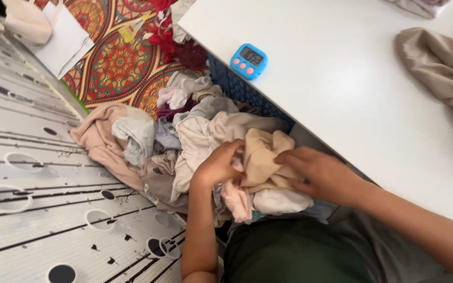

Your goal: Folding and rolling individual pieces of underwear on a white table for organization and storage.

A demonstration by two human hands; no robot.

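A heap of pale garments [184, 141], pink, cream, grey and mauve, lies piled on the floor beside a white table [352, 89]. My left hand [218, 165] is curled into the near side of the heap, fingers closed on a beige cloth [263, 157]. My right hand [318, 173] lies on the same beige cloth from the right, fingers pressing into its folds. Below it sit a white piece [279, 202] and a pink piece [237, 202].
A blue digital timer [248, 61] sits near the table's left edge. A taupe garment [446, 68] lies at the table's right end. A patterned red rug [116, 57], a cream bag [22, 21] and a grey mat with rings [38, 199] cover the floor.
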